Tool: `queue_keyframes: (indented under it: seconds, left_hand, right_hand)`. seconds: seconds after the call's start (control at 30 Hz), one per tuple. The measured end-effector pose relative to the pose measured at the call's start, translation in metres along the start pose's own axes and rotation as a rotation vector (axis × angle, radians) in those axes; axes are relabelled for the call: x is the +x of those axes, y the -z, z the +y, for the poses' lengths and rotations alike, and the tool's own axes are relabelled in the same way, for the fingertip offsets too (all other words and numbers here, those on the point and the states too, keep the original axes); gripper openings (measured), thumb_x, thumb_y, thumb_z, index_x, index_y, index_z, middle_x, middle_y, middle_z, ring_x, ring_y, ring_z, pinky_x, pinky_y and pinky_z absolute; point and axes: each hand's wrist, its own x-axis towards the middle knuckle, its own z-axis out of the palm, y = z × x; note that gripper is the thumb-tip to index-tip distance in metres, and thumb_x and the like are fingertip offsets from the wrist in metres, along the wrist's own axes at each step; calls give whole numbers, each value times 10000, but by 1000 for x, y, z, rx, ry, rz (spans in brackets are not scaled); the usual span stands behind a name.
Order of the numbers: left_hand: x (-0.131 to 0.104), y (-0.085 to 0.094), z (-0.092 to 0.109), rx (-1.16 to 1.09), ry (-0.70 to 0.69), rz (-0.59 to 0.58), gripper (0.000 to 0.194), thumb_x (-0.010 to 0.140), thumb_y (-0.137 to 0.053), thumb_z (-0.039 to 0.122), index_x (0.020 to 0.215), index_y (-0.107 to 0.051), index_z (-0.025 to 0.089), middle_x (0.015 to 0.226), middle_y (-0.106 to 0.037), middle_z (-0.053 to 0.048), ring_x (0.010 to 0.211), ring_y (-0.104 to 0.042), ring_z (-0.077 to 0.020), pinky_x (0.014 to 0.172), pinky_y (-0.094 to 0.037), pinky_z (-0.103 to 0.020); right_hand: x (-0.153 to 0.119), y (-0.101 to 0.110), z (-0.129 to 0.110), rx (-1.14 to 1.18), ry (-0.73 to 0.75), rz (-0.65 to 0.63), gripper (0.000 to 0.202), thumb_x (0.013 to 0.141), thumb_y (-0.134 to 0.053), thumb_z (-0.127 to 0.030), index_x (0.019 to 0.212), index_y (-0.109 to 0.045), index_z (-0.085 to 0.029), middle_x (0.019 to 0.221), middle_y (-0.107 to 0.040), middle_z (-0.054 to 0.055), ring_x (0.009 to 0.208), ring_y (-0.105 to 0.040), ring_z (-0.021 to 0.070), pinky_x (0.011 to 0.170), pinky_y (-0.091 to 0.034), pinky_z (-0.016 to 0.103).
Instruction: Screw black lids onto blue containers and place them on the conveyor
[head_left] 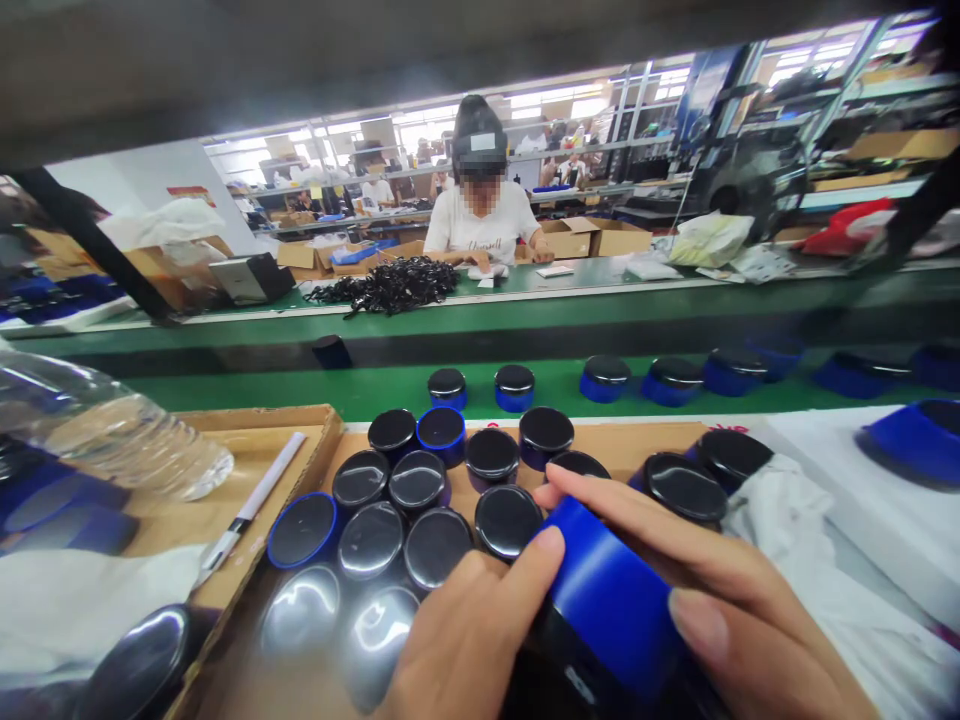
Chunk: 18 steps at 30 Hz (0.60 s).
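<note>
A blue-and-black round casing (611,585) is held close to me at the lower right, tilted, with small pale lettering on its black part. My left hand (469,630) grips it from the left, thumb tip on the blue side. Around its far and right sides curls my right hand (757,600), with the thumb against the blue surface. The casing's lower end runs out of the picture. Several similar casings with glossy black tops (371,540) stand on the cardboard just beyond and left of my hands.
A green conveyor belt (390,380) carries more blue-and-black casings (514,388). On the left, a cardboard tray (330,425) holds a water bottle (150,440) and a utility knife (251,505). A white cloth (795,520) lies right. Across the belt sits a person (480,220) beside black straps (405,283).
</note>
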Motion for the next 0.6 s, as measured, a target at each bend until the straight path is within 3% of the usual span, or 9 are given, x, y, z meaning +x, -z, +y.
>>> queue_keyframes:
  seconds: [0.1, 0.17, 0.33, 0.5, 0.6]
  left_hand:
    - [-12, -5, -1, 37, -32, -8, 753, 890, -643, 382, 1534, -254, 362, 1043, -772, -29, 802, -749, -285, 589, -637, -349]
    - [-16, -8, -7, 54, -43, -20, 746, 903, -626, 349, 1539, -236, 366, 888, -782, -5, 669, -730, -243, 477, -589, -301]
    - [-8, -2, -31, -69, -197, -184, 682, 859, -681, 378, 1478, -394, 359, 542, -669, 65, 360, -534, -147, 251, -338, -242]
    - [0, 13, -36, -123, -238, -244, 702, 864, -684, 286, 1472, -363, 431, 628, -726, 98, 371, -549, -124, 280, -393, -207]
    - [-3, 13, -29, -130, -268, -267, 721, 892, -645, 269, 1511, -298, 394, 626, -726, 83, 420, -601, -137, 319, -431, -203]
  right_hand:
    - [2, 4, -2, 0, -54, -75, 414, 856, -531, -632, 1180, -699, -434, 1340, -639, -28, 1258, -579, 276, 1126, -396, 417]
    - [4, 4, -1, 3, -16, -111, 392, 886, -497, -574, 1179, -705, -416, 1284, -675, -13, 1221, -606, 286, 1103, -424, 459]
    - [9, 4, 3, 41, 87, -183, 351, 899, -511, -487, 1181, -707, -411, 1225, -706, -19, 1185, -634, 243, 990, -522, 339]
    - [9, 4, 1, 38, 57, -193, 366, 886, -505, -484, 1148, -735, -374, 1126, -743, 18, 1066, -691, 251, 984, -520, 362]
    - [9, 3, 1, 71, 32, -188, 371, 881, -500, -509, 1126, -745, -376, 1099, -753, 21, 1010, -712, 240, 955, -530, 345]
